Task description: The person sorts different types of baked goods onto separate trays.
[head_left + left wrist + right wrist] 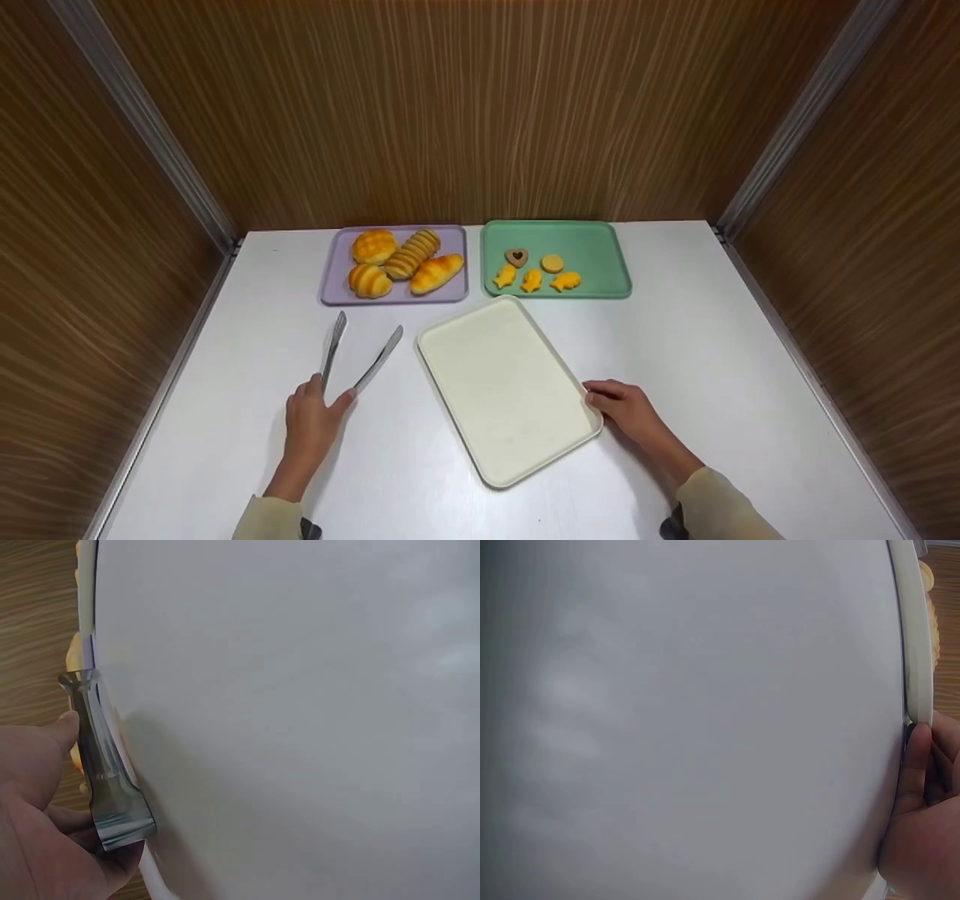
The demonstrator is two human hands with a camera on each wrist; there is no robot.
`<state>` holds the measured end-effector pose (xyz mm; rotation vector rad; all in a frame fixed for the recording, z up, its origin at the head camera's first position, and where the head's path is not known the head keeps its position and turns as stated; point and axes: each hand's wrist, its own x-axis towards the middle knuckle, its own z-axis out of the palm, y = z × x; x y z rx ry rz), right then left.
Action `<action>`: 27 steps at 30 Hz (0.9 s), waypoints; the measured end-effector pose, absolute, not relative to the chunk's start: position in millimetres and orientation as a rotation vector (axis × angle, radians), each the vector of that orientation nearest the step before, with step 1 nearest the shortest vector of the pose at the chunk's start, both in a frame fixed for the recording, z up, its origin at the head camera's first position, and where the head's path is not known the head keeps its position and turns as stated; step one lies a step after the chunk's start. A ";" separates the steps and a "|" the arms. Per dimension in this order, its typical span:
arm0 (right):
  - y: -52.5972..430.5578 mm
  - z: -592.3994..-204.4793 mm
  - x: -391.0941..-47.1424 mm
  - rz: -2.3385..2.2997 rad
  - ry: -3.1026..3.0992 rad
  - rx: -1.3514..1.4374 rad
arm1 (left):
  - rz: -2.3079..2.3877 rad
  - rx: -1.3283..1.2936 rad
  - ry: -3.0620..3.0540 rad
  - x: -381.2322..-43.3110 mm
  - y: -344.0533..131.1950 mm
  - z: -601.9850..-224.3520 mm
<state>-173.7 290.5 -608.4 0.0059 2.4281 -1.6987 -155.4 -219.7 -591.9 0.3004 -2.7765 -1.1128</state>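
My left hand point(310, 421) holds metal tongs point(380, 360) low over the table. Their two arms are spread, with the tips toward the purple tray and nothing between them. In the left wrist view the bend of the tongs point(112, 765) sits between thumb and fingers. A cream tray point(506, 390) lies slanted at the middle of the table, bare on top. At its near right corner my right hand point(634, 412) pinches the rim. The right wrist view shows the tray's side point(917, 637) meeting the fingertips; part of that grip is hidden.
Against the back wall, a purple tray point(328, 274) bears several bread pieces, one a striped loaf point(412, 253). Right of it, a green tray point(592, 259) has fish-shaped pieces, a round biscuit point(552, 263) and a heart cookie point(517, 257). Wood-grain panels enclose the white table point(690, 322).
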 end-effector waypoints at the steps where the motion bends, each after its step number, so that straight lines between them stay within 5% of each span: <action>1: 290.8 -608.1 -173.6 -1.697 2.430 0.010 | -1.116 0.302 -2.780 -155.6 -219.9 -591.6; 11: 290.3 -610.9 -174.8 -1.662 2.434 0.065 | -1.031 0.287 -2.735 -154.8 -214.6 -583.2; 27: 294.3 -587.5 -175.2 -1.692 2.439 0.077 | -0.951 -0.057 -2.713 -148.1 -133.8 -539.2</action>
